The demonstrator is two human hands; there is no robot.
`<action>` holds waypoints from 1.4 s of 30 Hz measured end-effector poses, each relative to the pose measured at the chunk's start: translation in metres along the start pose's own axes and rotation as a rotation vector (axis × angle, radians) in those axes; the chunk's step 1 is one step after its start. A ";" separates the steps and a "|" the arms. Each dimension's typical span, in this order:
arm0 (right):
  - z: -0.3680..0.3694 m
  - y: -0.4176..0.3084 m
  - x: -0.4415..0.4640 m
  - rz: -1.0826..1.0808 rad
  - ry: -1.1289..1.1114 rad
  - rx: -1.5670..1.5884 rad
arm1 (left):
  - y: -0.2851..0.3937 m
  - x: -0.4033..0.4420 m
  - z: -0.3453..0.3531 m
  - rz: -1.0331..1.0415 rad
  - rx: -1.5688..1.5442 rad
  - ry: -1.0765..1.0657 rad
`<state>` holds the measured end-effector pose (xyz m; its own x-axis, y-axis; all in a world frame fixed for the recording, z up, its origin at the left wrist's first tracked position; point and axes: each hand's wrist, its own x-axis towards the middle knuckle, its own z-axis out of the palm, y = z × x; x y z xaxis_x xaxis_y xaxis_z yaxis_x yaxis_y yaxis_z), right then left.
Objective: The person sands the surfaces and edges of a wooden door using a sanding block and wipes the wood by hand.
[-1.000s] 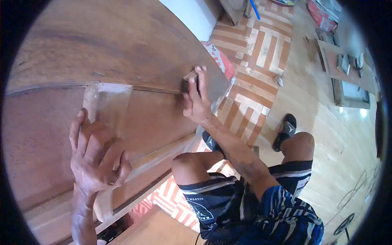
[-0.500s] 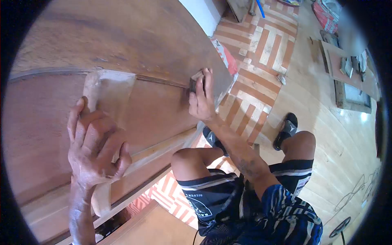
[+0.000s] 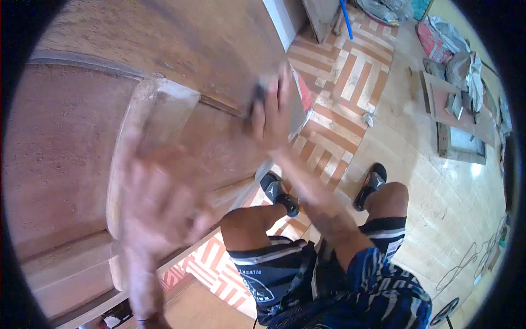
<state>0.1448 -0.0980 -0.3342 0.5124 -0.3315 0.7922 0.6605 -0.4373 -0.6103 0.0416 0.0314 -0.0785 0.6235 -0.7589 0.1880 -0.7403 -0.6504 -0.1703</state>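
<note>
A large brown wooden panel (image 3: 60, 137), like a door, fills the left side, with a curved top rail, raised mouldings and recessed fields. My right hand (image 3: 272, 118) is pressed to the panel near its right edge, the fingers wrapped round a small dark block (image 3: 257, 97) that looks like a sanding block. Motion blurs this hand and the block. Over the middle of the panel, near the pale vertical moulding (image 3: 121, 164), is my left hand (image 3: 161, 200). It is badly smeared, so its fingers and any contact with the wood cannot be made out.
My knees and sandalled feet are right of the panel, on patterned tile (image 3: 356, 77) and pale flooring (image 3: 422, 219). Boards and sacks (image 3: 438, 44) lie at the upper right. A blue stick (image 3: 346, 19) leans at the top; a loose cable (image 3: 466, 260) lies lower right.
My right hand has shifted slightly upward in view with the block. My left hand has moved right and down and is now blurred. The view has tilted a little.
</note>
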 end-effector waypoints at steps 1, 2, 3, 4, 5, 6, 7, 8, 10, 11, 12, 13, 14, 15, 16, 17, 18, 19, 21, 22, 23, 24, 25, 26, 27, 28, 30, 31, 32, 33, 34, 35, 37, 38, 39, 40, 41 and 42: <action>0.004 0.013 -0.052 0.019 -0.022 0.035 | 0.012 -0.006 0.017 0.021 -0.136 0.015; 0.007 0.018 -0.080 0.043 -0.037 0.067 | 0.027 -0.013 0.040 0.050 -0.270 0.025; 0.008 0.018 -0.075 0.053 -0.027 0.063 | 0.050 -0.019 0.073 -0.073 -0.325 0.076; 0.006 0.012 -0.061 0.063 -0.024 0.055 | 0.060 -0.024 0.092 -0.204 -0.317 -0.065; 0.001 0.006 -0.038 0.063 -0.025 0.049 | 0.065 -0.032 0.127 -0.426 -0.448 -0.140; -0.001 0.004 0.007 -0.075 0.011 0.029 | 0.064 -0.040 0.162 -0.649 -0.577 -0.215; -0.003 -0.007 0.058 -0.177 0.031 0.022 | 0.058 -0.044 0.187 -0.780 -0.631 -0.260; -0.005 -0.016 0.107 -0.277 0.045 0.009 | 0.051 -0.042 0.211 -0.907 -0.695 -0.311; 0.007 -0.013 0.169 -0.456 0.220 -0.051 | 0.050 -0.030 0.235 -1.082 -0.838 -0.311; 0.012 -0.011 0.180 -0.481 0.260 -0.050 | 0.053 -0.019 0.243 -1.135 -0.909 -0.243; 0.008 -0.017 0.167 -0.371 0.209 0.008 | 0.053 -0.013 0.247 -1.186 -0.973 -0.172; 0.001 -0.023 0.148 -0.258 0.159 0.063 | 0.052 -0.019 0.268 -1.088 -0.985 -0.031; -0.004 -0.027 0.126 -0.147 0.117 0.115 | 0.051 -0.028 0.304 -0.981 -0.989 0.109; -0.004 -0.024 0.083 -0.064 0.054 0.031 | 0.051 -0.032 0.308 -0.947 -0.950 0.043; -0.003 -0.017 0.024 0.036 -0.017 -0.048 | 0.050 -0.036 0.312 -0.909 -0.911 -0.020; 0.000 -0.004 -0.034 0.048 -0.055 -0.034 | 0.048 -0.032 0.292 -0.931 -0.825 -0.282; 0.003 0.011 -0.066 0.045 -0.084 -0.023 | 0.042 -0.026 0.282 -0.930 -0.726 -0.527; 0.002 0.013 -0.065 0.038 -0.098 -0.024 | 0.038 -0.027 0.284 -0.893 -0.792 -0.462; -0.004 0.012 -0.066 0.039 -0.140 -0.029 | 0.030 -0.039 0.286 -0.822 -0.936 -0.347; -0.002 0.008 -0.047 -0.011 -0.102 -0.038 | 0.029 -0.042 0.298 -0.861 -0.947 -0.224; -0.004 -0.004 -0.014 -0.053 -0.072 -0.048 | 0.029 -0.037 0.300 -0.873 -0.993 -0.194; -0.008 -0.023 0.046 -0.199 -0.027 -0.051 | 0.031 -0.034 0.300 -0.886 -1.038 -0.187; -0.008 -0.039 0.099 -0.340 0.022 -0.051 | 0.032 -0.030 0.294 -0.856 -1.098 -0.072; -0.008 -0.047 0.117 -0.314 -0.017 -0.121 | 0.034 -0.025 0.288 -0.817 -1.155 0.039; -0.009 -0.052 0.135 -0.295 -0.061 -0.198 | 0.030 -0.020 0.289 -0.825 -1.113 -0.002; -0.014 -0.057 0.147 -0.271 -0.110 -0.285 | 0.029 -0.017 0.289 -0.831 -1.080 -0.053; -0.013 -0.059 0.149 -0.230 -0.109 -0.337 | 0.029 -0.007 0.287 -0.832 -1.008 -0.178; -0.010 -0.058 0.143 -0.210 -0.064 -0.309 | 0.029 -0.003 0.282 -0.825 -0.972 -0.269; -0.002 -0.047 0.100 -0.179 0.055 -0.176 | 0.030 -0.001 0.278 -0.818 -0.931 -0.360; 0.003 -0.037 0.041 -0.140 0.017 -0.137 | 0.031 -0.003 0.282 -0.812 -0.873 -0.310; 0.003 -0.030 -0.001 -0.101 -0.019 -0.100 | 0.035 -0.006 0.295 -0.803 -0.816 -0.261; -0.001 -0.027 -0.008 -0.103 -0.048 -0.099 | 0.042 -0.015 0.312 -0.791 -0.758 -0.222; -0.006 -0.025 -0.012 -0.106 -0.102 -0.090 | 0.051 -0.033 0.348 -0.769 -0.636 -0.143; -0.003 -0.033 0.017 -0.123 -0.056 -0.066 | 0.057 -0.039 0.360 -0.758 -0.581 -0.104; 0.000 -0.036 0.065 -0.219 -0.016 -0.095 | 0.059 -0.041 0.366 -0.749 -0.526 -0.065; -0.002 -0.048 0.114 -0.310 0.022 -0.123 | 0.056 -0.034 0.344 -0.818 -0.602 -0.167; -0.017 -0.084 0.165 -0.074 -0.201 -0.180 | 0.048 -0.021 0.298 -0.884 -0.679 -0.284; -0.020 -0.093 0.183 0.002 -0.266 -0.169 | 0.042 -0.010 0.273 -0.946 -0.756 -0.392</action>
<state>0.1663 -0.1348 -0.1327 0.6536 -0.1119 0.7486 0.5705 -0.5770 -0.5844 0.0731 0.0030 -0.3512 0.9211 -0.0536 -0.3856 0.1549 -0.8584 0.4891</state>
